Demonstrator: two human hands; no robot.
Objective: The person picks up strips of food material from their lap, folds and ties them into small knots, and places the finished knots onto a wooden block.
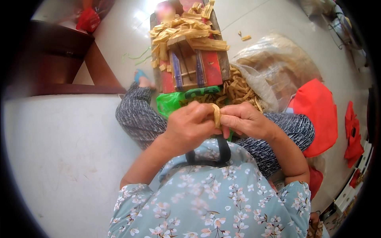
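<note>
One pale blue-green floral top [210, 190] lies nearest, below the grip, with a dark band [225, 150] at its front. Both bare forearms reach up past it, and the hands nearly meet around a single tan strip [216, 116]. That curved strip is caught between them: the left grip [185, 123] has its fingers curled tightly with the strip at their tips, and the right grip [247, 120] pinches the strip's other side between thumb and fingers, with a narrow span. The lower end of the strip is partly hidden by the fingers.

Grey-black patterned trousers [139, 111] spread to both sides of the grip, one leg to its left, the other to its right. Just beyond the grip lies a bright green plastic bag [168, 104], and next to it, ahead and slightly right, a loose heap of similar strips [239, 88]. To the right of the grip is a bright red bag [317, 119]; ahead and right, a cloudy clear sack [279, 65].

Farther ahead of the grip is a red tabletop [212, 63] with worn wooden edges. It carries a wooden block [182, 47] flanked by purple-blue bands [176, 70], and behind that a thick pile of strips [184, 29]. Far to the left ahead of the grip is a dark reddish cabinet [57, 53].
</note>
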